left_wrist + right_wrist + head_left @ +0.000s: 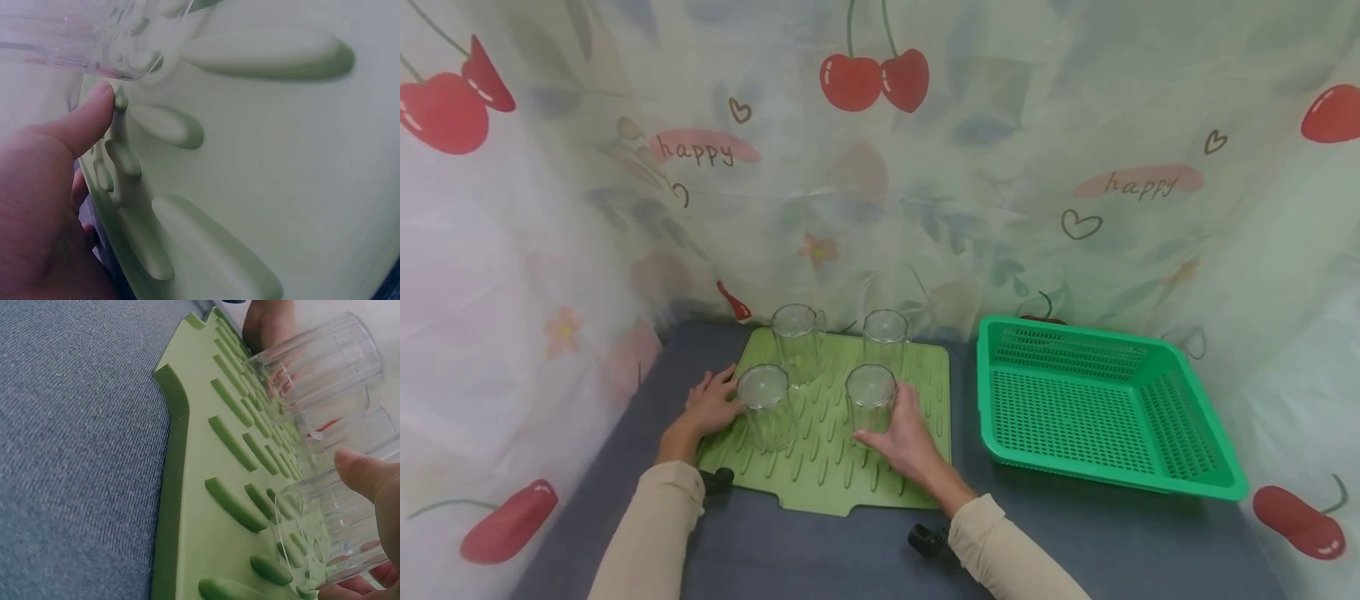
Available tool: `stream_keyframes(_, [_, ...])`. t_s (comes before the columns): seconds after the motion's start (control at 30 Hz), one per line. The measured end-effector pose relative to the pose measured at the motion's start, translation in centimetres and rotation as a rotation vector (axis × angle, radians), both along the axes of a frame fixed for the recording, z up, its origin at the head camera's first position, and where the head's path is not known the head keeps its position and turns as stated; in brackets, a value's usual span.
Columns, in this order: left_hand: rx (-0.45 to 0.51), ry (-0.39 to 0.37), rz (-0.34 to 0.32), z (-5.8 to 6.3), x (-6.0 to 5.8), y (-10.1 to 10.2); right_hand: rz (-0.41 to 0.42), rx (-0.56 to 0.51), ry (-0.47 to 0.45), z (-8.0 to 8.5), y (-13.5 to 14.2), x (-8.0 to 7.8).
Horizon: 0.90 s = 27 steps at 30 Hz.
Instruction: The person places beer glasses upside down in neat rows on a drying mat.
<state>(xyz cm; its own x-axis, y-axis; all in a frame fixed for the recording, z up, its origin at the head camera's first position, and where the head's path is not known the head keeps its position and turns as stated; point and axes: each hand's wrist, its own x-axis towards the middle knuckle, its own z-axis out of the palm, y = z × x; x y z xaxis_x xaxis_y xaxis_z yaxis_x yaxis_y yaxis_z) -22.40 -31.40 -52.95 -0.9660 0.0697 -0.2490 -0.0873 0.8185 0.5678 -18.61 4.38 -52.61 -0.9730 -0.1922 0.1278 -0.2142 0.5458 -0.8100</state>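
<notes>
Several clear glass mugs stand on a green drying mat (820, 492), seemingly upside down. My right hand (910, 437) grips the front right mug (870, 400), thumb on its near side and fingers round the far side; the right wrist view shows this mug (312, 537) with its lower edge at the ridged mat. At the mat's left edge, my left hand (711, 404) lies beside the front left mug (767, 412), its fingers loosely extended. The left thumb (94, 119) is close to that mug's lower edge; contact is unclear. Behind stand a back left mug (797, 346) and back right mug (886, 337).
A green perforated plastic basket (1112, 479) sits right of the mat on the dark grey tabletop (820, 558). A patterned curtain (940, 167) with cherries encloses the back and sides. Black wrist-camera pieces (925, 540) show near both wrists.
</notes>
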Motion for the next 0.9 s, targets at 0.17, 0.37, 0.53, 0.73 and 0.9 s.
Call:
stream_keyframes(0.17, [-0.017, -0.007, 0.0, 0.2, -0.1, 0.3, -0.012, 0.008, -0.018, -0.2, 0.0, 0.0])
stream_keyframes(0.37, [-0.022, 0.003, 0.019, 0.2, -0.4, 0.4, -0.004, 0.01, -0.042, -0.4, 0.1, -0.1])
stream_keyframes(0.53, [0.004, 0.031, 0.032, -0.3, -0.8, 0.4, 0.009, -0.013, -0.084, -0.1, 0.4, -0.1])
stream_keyframes(0.73, [0.051, 0.112, 0.03, 0.3, -0.7, 0.5, 0.015, -0.002, -0.157, 1.0, 1.0, 0.3])
stream_keyframes(0.9, [0.055, 0.242, 0.018, 2.2, -0.6, 0.5, 0.033, 0.054, -0.159, 2.4, 1.4, 0.7])
